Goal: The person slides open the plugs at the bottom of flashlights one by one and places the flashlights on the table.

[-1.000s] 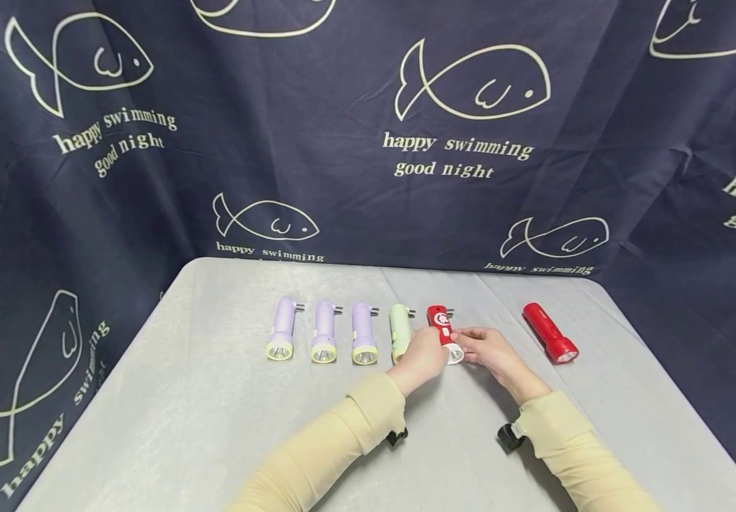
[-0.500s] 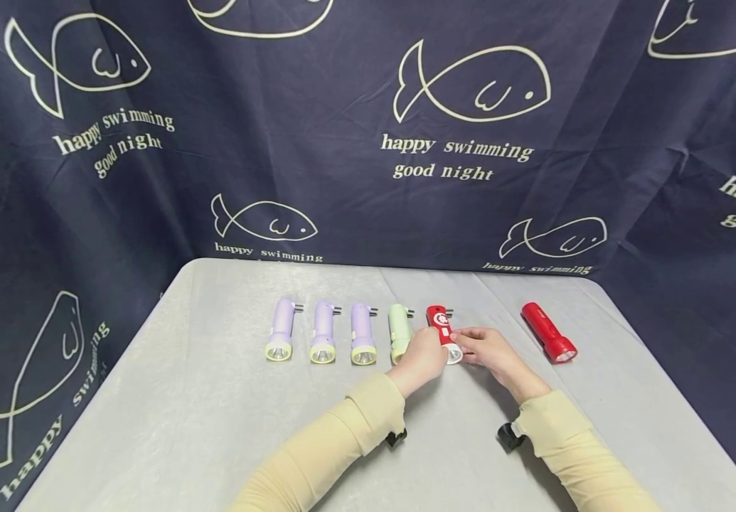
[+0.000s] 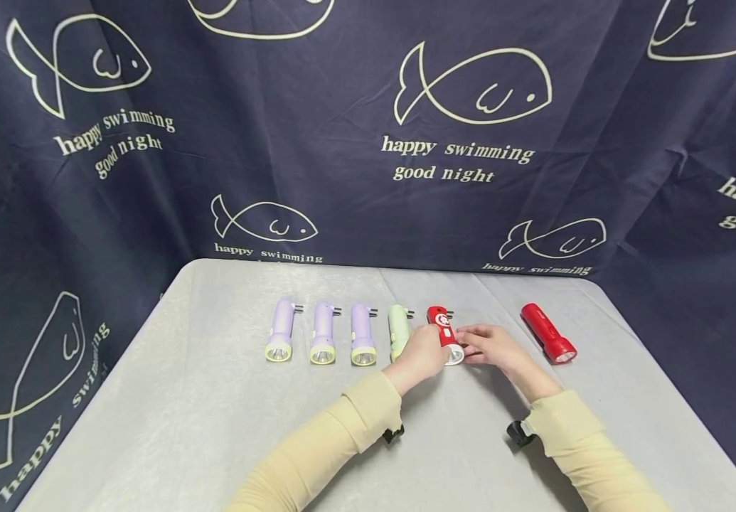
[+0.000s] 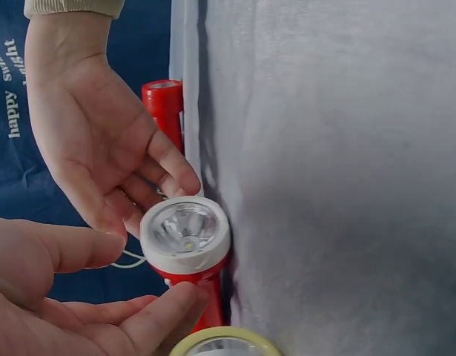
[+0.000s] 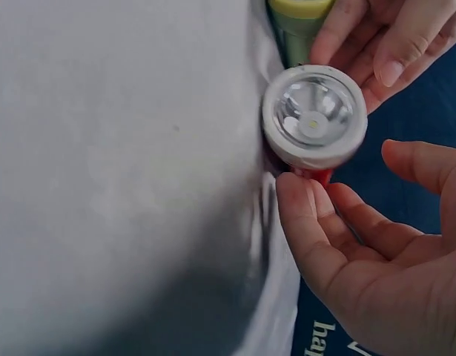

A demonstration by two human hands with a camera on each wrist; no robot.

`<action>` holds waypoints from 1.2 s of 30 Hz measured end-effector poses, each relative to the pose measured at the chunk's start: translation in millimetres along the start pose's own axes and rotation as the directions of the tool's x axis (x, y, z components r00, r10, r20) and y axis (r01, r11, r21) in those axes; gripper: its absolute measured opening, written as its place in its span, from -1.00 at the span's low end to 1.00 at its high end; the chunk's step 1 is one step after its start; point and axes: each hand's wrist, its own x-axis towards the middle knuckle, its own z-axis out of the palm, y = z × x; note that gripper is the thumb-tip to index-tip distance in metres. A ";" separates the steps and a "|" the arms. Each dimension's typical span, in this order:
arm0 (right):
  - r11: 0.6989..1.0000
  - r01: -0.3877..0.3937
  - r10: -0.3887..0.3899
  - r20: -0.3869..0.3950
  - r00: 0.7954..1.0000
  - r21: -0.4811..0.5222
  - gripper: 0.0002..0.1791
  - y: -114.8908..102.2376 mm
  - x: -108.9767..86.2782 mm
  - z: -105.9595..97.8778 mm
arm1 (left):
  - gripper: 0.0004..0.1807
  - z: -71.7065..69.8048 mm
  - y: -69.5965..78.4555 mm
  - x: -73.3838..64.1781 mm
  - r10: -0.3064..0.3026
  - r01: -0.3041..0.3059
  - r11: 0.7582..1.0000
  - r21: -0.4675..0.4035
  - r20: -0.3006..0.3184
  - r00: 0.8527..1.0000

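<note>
A red flashlight [image 3: 442, 334] with a white head ring and a white emblem lies on the table, plug prongs sticking out near its far end. At its left side is my left hand [image 3: 422, 350]; in the left wrist view one finger [image 4: 176, 304] touches the flashlight below its white head [image 4: 187, 233], while the thumb stays apart. My right hand [image 3: 492, 347] is at the right side, relaxed fingers [image 5: 305, 215] close beside the head, thumb spread away; contact is hard to tell. Just left lies a green flashlight [image 3: 399, 323], its head partly hidden by my left hand.
Farther left, a purple flashlight [image 3: 363, 331], a second purple flashlight [image 3: 323, 331] and a third purple flashlight [image 3: 282, 327] lie in a row. An all-red flashlight [image 3: 547, 331] lies tilted on the right. The grey-covered table [image 3: 182, 412] meets a dark blue fish-print curtain [image 3: 355, 142].
My right hand has shifted slightly right, off the side of the red flashlight. My left hand has moved very little. The flashlights stay in place.
</note>
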 end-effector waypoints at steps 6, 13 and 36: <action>0.998 -0.007 0.005 -0.022 1.000 -0.063 -0.44 -10.9 -6.5 -11.8 | -0.87 -7.3 4.7 1.6 0.069 -0.068 0.997 0.027 -0.036 0.997; 0.979 -0.024 0.009 -0.075 0.997 -0.203 -0.43 -20.9 -12.7 -26.0 | -0.67 -9.4 9.5 5.0 0.072 -0.071 0.997 0.026 -0.012 0.997; 0.821 0.011 -0.232 -0.316 0.920 -0.571 -0.53 -21.3 -12.0 -78.4 | -0.45 -9.5 20.1 16.2 0.169 -0.164 0.968 -0.190 0.012 0.985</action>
